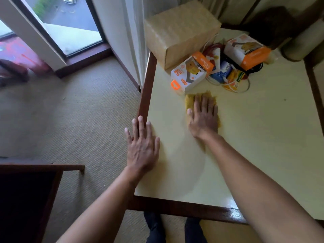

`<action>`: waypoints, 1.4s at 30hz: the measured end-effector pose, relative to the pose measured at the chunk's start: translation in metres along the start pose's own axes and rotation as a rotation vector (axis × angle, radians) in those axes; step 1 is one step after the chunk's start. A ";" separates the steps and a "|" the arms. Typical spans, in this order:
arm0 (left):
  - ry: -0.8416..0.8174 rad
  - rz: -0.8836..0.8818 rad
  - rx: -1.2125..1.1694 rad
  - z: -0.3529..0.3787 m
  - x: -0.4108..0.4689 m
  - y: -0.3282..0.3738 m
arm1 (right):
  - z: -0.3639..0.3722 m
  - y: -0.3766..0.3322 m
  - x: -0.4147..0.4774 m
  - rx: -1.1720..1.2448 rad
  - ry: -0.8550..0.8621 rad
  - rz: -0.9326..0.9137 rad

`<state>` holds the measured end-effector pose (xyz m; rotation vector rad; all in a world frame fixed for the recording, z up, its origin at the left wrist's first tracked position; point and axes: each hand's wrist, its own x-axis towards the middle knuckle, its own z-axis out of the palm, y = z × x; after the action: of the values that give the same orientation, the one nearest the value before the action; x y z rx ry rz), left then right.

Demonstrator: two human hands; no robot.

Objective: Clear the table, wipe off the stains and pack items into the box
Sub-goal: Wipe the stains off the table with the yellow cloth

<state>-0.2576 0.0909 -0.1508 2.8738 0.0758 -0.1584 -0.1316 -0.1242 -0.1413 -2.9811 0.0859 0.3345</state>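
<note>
My right hand [203,118] presses flat on a yellow cloth [190,100] on the cream table [254,137], fingers straight. My left hand [142,146] rests flat at the table's left edge, fingers spread over the wooden rim. A closed cardboard box [178,32] stands at the far left corner. In front of it lie two orange-and-white charger boxes [191,72] [247,50], a blue packet [220,72], a yellow packet [235,78] and tangled cables [245,88].
A dark wooden rim [184,208] borders the table. Another dark table corner [35,181] sits at the lower left over beige carpet. A window and white curtain [129,41] are to the left. A chair back [273,21] stands behind the table.
</note>
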 end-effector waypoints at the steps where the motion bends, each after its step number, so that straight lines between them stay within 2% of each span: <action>1: 0.006 0.037 0.018 0.000 0.001 0.007 | 0.003 -0.004 -0.017 0.001 -0.011 -0.062; 4: 0.009 0.112 -0.014 0.005 0.008 0.047 | 0.007 0.012 -0.065 0.007 -0.038 -0.198; 6: -0.004 0.141 -0.077 0.011 0.014 0.077 | 0.003 0.052 -0.068 -0.004 -0.049 -0.184; 10: -0.051 0.198 -0.109 0.021 0.024 0.134 | -0.025 0.166 0.001 -0.007 0.043 0.104; 13: -0.081 0.230 -0.087 0.025 0.035 0.169 | -0.038 0.195 0.040 0.048 0.071 0.250; 16: -0.107 0.219 -0.097 0.027 0.047 0.200 | -0.028 0.175 0.014 0.034 0.047 0.057; 19: -0.127 0.197 -0.117 0.034 0.060 0.229 | -0.026 0.196 -0.017 0.020 -0.007 -0.095; 25: -0.168 0.231 -0.062 0.046 0.083 0.289 | -0.064 0.320 0.077 0.038 0.064 0.127; 28: -0.181 0.201 -0.061 0.052 0.090 0.312 | -0.081 0.343 0.128 0.081 0.068 0.217; 30: -0.180 0.179 -0.035 0.058 0.090 0.317 | -0.080 0.334 0.133 0.078 0.063 0.197; 33: -0.166 0.172 0.017 0.063 0.088 0.314 | -0.061 0.304 0.077 0.026 0.058 -0.020; 36: -0.160 0.172 0.038 0.063 0.089 0.317 | -0.057 0.313 0.024 0.032 0.006 -0.160; 38: -0.147 0.178 0.035 0.063 0.090 0.320 | -0.066 0.342 0.038 0.041 0.007 -0.142; 42: -0.128 0.186 0.068 0.066 0.089 0.320 | -0.091 0.393 0.126 0.032 0.060 0.031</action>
<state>-0.1546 -0.2319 -0.1428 2.9095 -0.2246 -0.3123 -0.0181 -0.5315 -0.1335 -2.9613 0.1431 0.2452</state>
